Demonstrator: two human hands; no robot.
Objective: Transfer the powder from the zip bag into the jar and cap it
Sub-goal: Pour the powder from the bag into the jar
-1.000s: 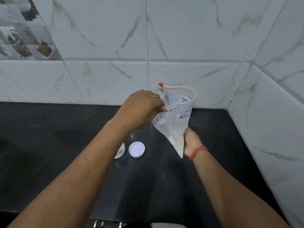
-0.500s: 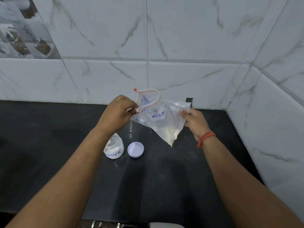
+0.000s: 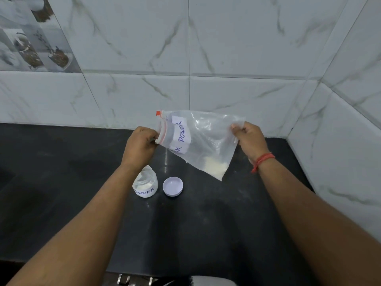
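A clear zip bag (image 3: 208,141) labelled "milk powder" hangs stretched between both hands above the black counter. My left hand (image 3: 141,144) pinches its red zip edge at the left. My right hand (image 3: 248,139) grips the bag's upper right corner. A little pale powder (image 3: 214,167) lies in the bag's lowest corner. Below my left hand stands a small open clear jar (image 3: 145,184) with a white "powder" label and some powder inside. Its white cap (image 3: 172,186) lies upside down on the counter just right of the jar.
The black counter (image 3: 61,182) runs along a white marble-tiled back wall (image 3: 185,58) and meets a tiled side wall (image 3: 350,141) on the right. Metal fittings (image 3: 134,280) show at the counter's front edge.
The bag was turned from hanging upright to lying sideways. My right hand moved up from its bottom tip to a far corner, my left hand shifted left, and the jar came into view.
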